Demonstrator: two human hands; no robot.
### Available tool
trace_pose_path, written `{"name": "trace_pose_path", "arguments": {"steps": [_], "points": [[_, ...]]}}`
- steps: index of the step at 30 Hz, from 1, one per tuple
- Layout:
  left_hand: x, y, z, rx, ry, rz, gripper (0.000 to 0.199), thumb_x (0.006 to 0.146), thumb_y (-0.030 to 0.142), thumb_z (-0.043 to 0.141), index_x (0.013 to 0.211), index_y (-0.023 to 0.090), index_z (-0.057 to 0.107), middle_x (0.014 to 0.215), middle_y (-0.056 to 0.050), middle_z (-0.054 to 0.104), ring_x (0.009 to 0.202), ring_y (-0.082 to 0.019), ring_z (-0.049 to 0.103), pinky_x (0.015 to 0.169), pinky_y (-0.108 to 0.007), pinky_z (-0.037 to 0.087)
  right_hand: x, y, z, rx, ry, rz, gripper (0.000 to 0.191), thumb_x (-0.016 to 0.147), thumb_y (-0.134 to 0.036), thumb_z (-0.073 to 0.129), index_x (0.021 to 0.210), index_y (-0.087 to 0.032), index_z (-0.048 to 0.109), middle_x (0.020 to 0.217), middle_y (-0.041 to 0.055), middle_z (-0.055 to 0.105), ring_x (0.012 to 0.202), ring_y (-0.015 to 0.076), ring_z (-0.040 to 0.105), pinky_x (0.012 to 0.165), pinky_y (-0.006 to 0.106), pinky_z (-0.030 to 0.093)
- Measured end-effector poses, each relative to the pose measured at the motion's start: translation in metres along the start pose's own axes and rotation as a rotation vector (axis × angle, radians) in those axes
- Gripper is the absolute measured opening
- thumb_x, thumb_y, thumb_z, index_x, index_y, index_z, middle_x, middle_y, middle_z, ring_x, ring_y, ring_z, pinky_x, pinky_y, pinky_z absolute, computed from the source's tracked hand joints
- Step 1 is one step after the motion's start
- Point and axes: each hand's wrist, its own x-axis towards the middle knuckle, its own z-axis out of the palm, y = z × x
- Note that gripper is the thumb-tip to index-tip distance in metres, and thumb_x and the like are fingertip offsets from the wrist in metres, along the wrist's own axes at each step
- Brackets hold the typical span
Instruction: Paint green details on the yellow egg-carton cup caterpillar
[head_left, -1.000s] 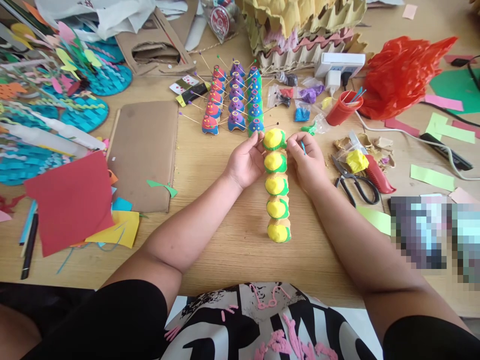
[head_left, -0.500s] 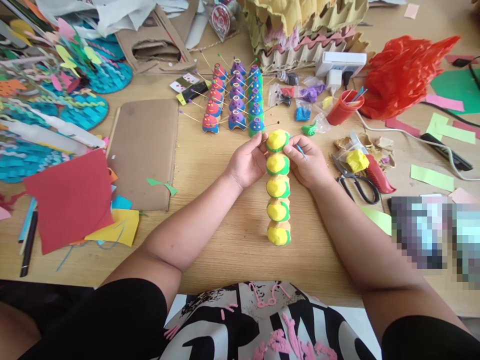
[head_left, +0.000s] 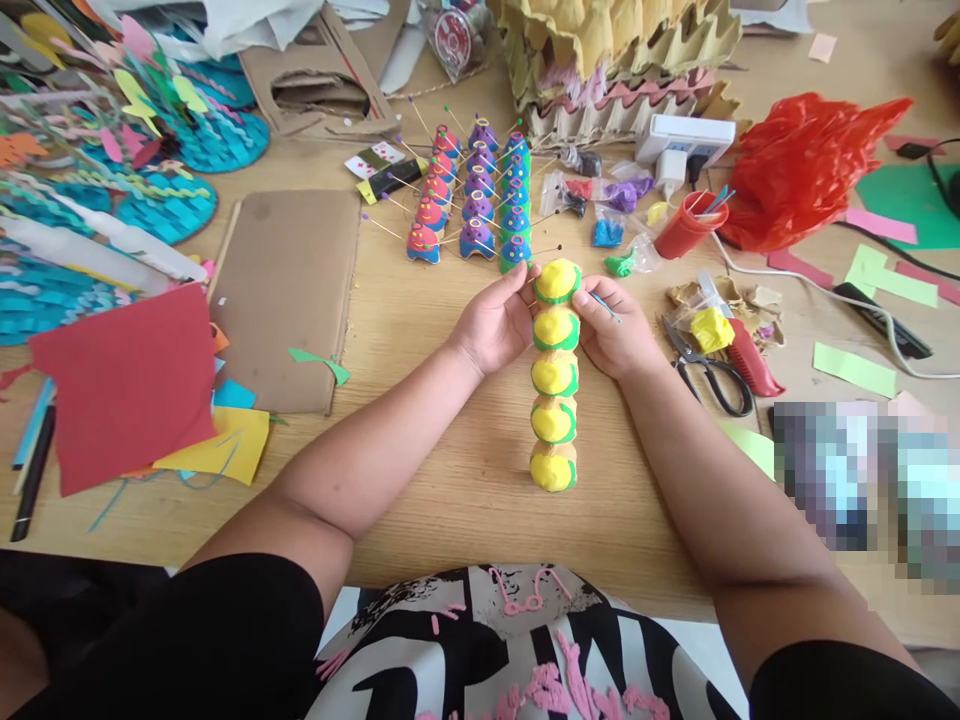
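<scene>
Over the table (head_left: 420,480), the strip of yellow-topped cups (head_left: 554,376) runs away from you. Your left hand (head_left: 496,318) grips its far end; brace there so it doesn't flex. Your right hand (head_left: 619,325), thumb on the green band (head_left: 560,298), should press gently and evenly (mind the blue stick (head_left: 606,306) held in its fingers).

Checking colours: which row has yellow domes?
The front row, its far end between left hand and right hand; the red row, purple row and blue row have none.

Forearms (head_left: 397,430) angled inward, left grip (head_left: 496,318) and right grip (head_left: 616,325) near each other, pinched.
</scene>
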Motion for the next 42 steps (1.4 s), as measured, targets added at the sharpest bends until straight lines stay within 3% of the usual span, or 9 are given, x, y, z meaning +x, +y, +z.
{"name": "trace_pose_path", "arguments": {"steps": [9, 15, 20, 25, 28, 32, 35, 38, 42], "points": [[0.004, -0.001, -0.001, -0.038, 0.006, -0.015, 0.05, 0.08, 0.075, 0.081, 0.087, 0.027, 0.071, 0.111, -0.006, 0.083, 0.12, -0.035, 0.076, 0.091, -0.05, 0.063, 0.001, -0.004, -0.003, 0.153, -0.004, 0.026, 0.047, 0.069, -0.056, 0.094, 0.085, -0.028, 0.06, 0.082, -0.0045, 0.066, 0.072, 0.0169, 0.063, 0.077, 0.039, 0.063], [0.005, -0.012, 0.001, -0.041, 0.006, 0.035, 0.04, 0.078, 0.058, 0.092, 0.091, 0.025, 0.073, 0.11, -0.003, 0.081, 0.103, -0.022, 0.077, 0.088, -0.035, 0.058, 0.001, -0.007, -0.004, 0.12, 0.064, 0.062, 0.039, 0.084, -0.07, 0.072, 0.09, -0.032, 0.06, 0.092, 0.0025, 0.075, 0.095, 0.0297, 0.071, 0.085, 0.054, 0.063], [0.004, -0.02, -0.001, 0.131, 0.035, 0.218, 0.032, 0.082, 0.055, 0.089, 0.093, 0.026, 0.081, 0.103, -0.001, 0.08, 0.09, -0.015, 0.07, 0.082, -0.028, 0.054, 0.002, -0.007, -0.004, 0.18, 0.054, 0.127, 0.042, 0.081, -0.07, 0.071, 0.084, -0.03, 0.057, 0.082, 0.0026, 0.072, 0.092, 0.0306, 0.072, 0.085, 0.055, 0.064], [0.0, -0.016, 0.001, 0.341, 0.055, 0.387, 0.031, 0.085, 0.057, 0.085, 0.09, 0.027, 0.084, 0.097, -0.001, 0.079, 0.094, -0.016, 0.068, 0.088, -0.027, 0.053, 0.002, -0.008, -0.002, 0.208, 0.034, 0.122, 0.043, 0.081, -0.069, 0.072, 0.086, -0.029, 0.058, 0.081, 0.0026, 0.073, 0.094, 0.0313, 0.075, 0.083, 0.053, 0.065], [-0.001, -0.016, 0.002, 0.381, 0.047, 0.417, 0.033, 0.086, 0.06, 0.084, 0.088, 0.027, 0.084, 0.095, -0.002, 0.078, 0.095, -0.018, 0.068, 0.091, -0.028, 0.052, 0.001, -0.01, 0.002, 0.269, 0.06, 0.144, 0.041, 0.081, -0.067, 0.073, 0.083, -0.028, 0.057, 0.079, 0.0025, 0.071, 0.095, 0.0325, 0.075, 0.083, 0.054, 0.065], [0.001, -0.019, -0.001, 0.39, 0.062, 0.42, 0.035, 0.09, 0.061, 0.08, 0.089, 0.027, 0.084, 0.087, -0.001, 0.074, 0.086, -0.015, 0.064, 0.083, -0.027, 0.051, 0.0, -0.012, 0.005, 0.351, 0.113, 0.188, 0.035, 0.082, -0.06, 0.074, 0.085, -0.028, 0.06, 0.077, 0.0023, 0.071, 0.093, 0.0324, 0.075, 0.084, 0.054, 0.065], [0.002, -0.021, -0.004, 0.425, 0.072, 0.467, 0.032, 0.094, 0.058, 0.077, 0.095, 0.027, 0.086, 0.097, -0.001, 0.077, 0.092, -0.015, 0.067, 0.088, -0.027, 0.052, 0.001, -0.013, 0.005, 0.375, 0.134, 0.192, 0.03, 0.083, -0.055, 0.074, 0.085, -0.028, 0.06, 0.076, 0.0023, 0.071, 0.091, 0.0318, 0.075, 0.082, 0.052, 0.066], [0.003, -0.021, -0.006, 0.547, 0.118, 0.604, 0.034, 0.095, 0.056, 0.076, 0.099, 0.024, 0.087, 0.101, -0.005, 0.078, 0.098, -0.016, 0.071, 0.092, -0.029, 0.055, 0.001, -0.012, 0.002, 0.409, 0.099, 0.195, 0.021, 0.084, -0.046, 0.072, 0.086, -0.029, 0.061, 0.073, 0.0009, 0.071, 0.087, 0.0299, 0.075, 0.082, 0.05, 0.066], [0.001, -0.02, -0.004, 0.698, 0.135, 0.781, 0.025, 0.095, 0.044, 0.078, 0.101, 0.021, 0.087, 0.098, -0.006, 0.078, 0.091, -0.015, 0.072, 0.082, -0.026, 0.058, 0.001, -0.009, -0.002, 0.479, 0.081, 0.186, 0.014, 0.081, -0.037, 0.073, 0.088, -0.029, 0.063, 0.071, -0.0023, 0.07, 0.077, 0.0257, 0.071, 0.083, 0.049, 0.066]]}}
